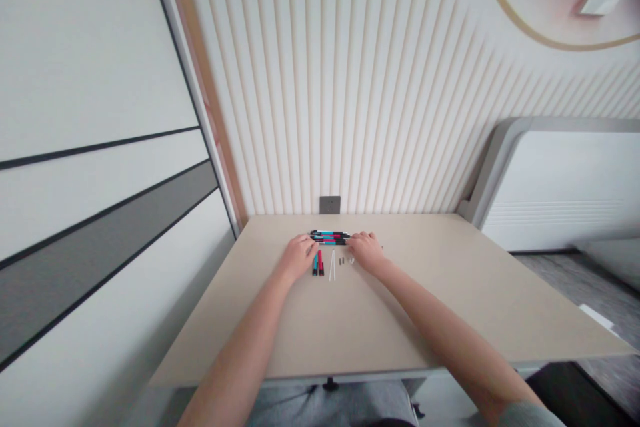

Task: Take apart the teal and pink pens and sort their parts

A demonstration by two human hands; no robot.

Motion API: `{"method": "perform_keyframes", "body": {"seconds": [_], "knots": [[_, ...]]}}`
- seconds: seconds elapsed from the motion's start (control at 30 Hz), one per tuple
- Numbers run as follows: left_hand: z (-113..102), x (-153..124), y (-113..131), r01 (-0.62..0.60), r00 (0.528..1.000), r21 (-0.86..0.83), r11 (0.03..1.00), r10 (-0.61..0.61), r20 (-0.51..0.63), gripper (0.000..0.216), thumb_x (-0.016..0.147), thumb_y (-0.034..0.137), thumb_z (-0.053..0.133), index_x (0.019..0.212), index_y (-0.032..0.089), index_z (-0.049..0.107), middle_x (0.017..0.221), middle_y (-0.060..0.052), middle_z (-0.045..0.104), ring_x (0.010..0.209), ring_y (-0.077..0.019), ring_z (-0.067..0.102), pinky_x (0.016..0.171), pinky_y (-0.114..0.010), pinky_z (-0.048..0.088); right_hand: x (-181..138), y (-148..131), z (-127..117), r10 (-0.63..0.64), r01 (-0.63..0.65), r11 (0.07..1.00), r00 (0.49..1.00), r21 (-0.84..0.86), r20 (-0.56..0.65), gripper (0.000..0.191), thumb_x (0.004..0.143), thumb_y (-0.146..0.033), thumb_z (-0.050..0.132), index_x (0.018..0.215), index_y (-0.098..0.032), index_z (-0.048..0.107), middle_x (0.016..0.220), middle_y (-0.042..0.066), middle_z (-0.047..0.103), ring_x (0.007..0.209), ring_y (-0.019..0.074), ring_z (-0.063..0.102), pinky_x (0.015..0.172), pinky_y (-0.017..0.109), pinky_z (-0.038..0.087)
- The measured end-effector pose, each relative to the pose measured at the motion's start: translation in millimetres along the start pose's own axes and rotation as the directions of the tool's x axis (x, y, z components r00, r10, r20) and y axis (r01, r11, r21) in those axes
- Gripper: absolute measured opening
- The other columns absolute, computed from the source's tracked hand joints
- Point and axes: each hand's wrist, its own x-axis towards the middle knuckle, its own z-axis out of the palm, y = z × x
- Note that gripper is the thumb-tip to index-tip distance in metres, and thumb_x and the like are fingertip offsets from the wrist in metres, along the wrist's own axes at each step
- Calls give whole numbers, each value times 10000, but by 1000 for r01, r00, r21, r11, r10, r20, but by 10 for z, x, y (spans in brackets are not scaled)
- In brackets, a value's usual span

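A row of assembled pens, with black, blue and red parts, lies crosswise near the back of the table. My left hand is at their left ends, its bent fingertips closed at the tip of the nearest pen. At the right ends, my right hand has its fingers curled against the same pen. Just in front lie a blue pen barrel and a red pen barrel, both black at the near end. Thin white refills, small dark springs and little whitish pieces lie beside them.
The beige table meets a ribbed wall with a dark socket. A white cabinet flanks the left side. To the right stands a pale headboard.
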Motion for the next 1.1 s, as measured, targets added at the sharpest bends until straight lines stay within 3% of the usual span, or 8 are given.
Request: {"method": "perform_keyframes", "body": {"seconds": [0.27,0.43,0.57,0.7,0.8,0.93,1.1], "knots": [[28,-15,-108,79,996,11,997,-78,-53,292,948,251,447,791,163,677,801,-62,626,817,-184,577,772,-304,452,140,-7,46,27,-27,1000,1000,11,-8,165,918,-243,537,959,-200,691,1038,89,686,1029,236,566,838,334,324],[39,-24,-132,83,993,48,995,-78,-91,195,925,231,495,1005,184,667,965,-72,632,954,-205,568,884,-346,451,175,-3,11,12,-12,1000,1000,27,-21,212,961,-275,482,988,-193,675,1053,106,680,1033,220,573,849,323,319],[40,-33,-164,110,991,61,992,-104,-90,307,887,220,576,1193,217,595,1095,-77,600,1036,-217,551,933,-370,439,127,38,-77,8,0,996,996,88,-87,238,989,-279,430,1020,-211,656,1036,79,694,1012,204,579,857,322,314],[36,-21,-151,76,996,25,997,-75,-42,241,903,220,570,1138,217,621,1076,-65,640,1024,-209,566,919,-363,443,-42,87,-92,69,-23,972,979,234,-192,241,987,-277,423,1014,-215,654,1043,66,690,994,191,578,845,311,331],[27,-6,-108,31,999,-8,999,-31,10,167,925,268,550,1040,208,656,1017,-57,679,964,-206,592,872,-353,455,-204,119,-30,122,-17,917,963,398,-240,245,977,-263,417,975,-208,656,1008,54,693,957,181,587,838,301,359],[18,3,-55,-77,995,-63,995,80,52,212,937,335,533,1051,210,662,980,-62,691,934,-204,610,856,-342,453,-351,172,27,151,31,821,951,571,-270,225,940,-262,450,913,-195,663,924,48,697,890,183,596,822,294,404],[-8,12,-30,-107,992,-67,992,111,60,232,957,329,487,1006,208,679,926,-62,696,901,-203,610,846,-345,454,-396,224,12,195,48,644,955,764,-224,297,928,-368,448,900,-180,676,852,40,693,782,175,602,727,274,442]]}}
